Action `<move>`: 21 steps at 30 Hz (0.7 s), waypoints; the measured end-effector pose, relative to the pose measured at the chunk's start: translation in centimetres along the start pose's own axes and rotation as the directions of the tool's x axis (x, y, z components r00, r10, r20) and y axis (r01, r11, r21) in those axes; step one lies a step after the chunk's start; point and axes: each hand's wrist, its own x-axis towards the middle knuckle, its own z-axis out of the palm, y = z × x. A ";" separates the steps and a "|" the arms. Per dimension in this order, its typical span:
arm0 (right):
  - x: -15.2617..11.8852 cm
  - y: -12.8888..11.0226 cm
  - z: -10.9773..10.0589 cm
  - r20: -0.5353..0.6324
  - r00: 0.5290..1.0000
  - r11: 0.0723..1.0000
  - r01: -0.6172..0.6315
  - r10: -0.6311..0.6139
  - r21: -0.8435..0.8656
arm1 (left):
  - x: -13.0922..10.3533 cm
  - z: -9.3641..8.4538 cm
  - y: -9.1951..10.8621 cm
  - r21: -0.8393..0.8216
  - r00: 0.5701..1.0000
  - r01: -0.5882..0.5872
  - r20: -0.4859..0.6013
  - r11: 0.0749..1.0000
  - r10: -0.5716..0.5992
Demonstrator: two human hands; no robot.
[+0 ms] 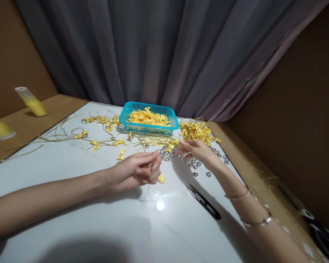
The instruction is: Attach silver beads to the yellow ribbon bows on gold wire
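Note:
My left hand [135, 171] rests on the white table [79, 204] with its fingers pinched on a thin gold cord, and a small yellow bow [161, 178] lies just below its fingertips. My right hand [195, 149] reaches over a scatter of small silver bells [193, 162], fingertips touching them near a bundle of gold cords [153, 140]. Whether it holds a bell is hidden by the fingers.
A teal basket [148, 126] filled with yellow bows stands at the back. A heap of finished gold-looped bows [196, 130] lies to its right, loose bows and cords [98, 137] to its left. Black snips [204, 201] lie near my right forearm. Two yellow spools [31, 101] sit on the left ledge.

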 end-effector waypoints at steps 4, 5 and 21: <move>-3.8 0.0 3.2 0.085 0.969 0.959 0.241 -0.230 -0.148 | 0.3 0.2 0.8 -0.041 0.997 -0.041 -0.060 0.998 0.039; -4.8 -0.3 4.2 0.215 0.945 0.957 0.272 -0.247 -0.099 | 0.3 0.2 0.9 -0.036 0.996 -0.053 -0.080 0.998 0.050; -7.6 0.2 5.8 0.448 0.889 0.921 -0.095 -0.091 0.377 | -0.7 -2.2 3.0 0.421 0.897 -0.205 -0.281 0.884 0.342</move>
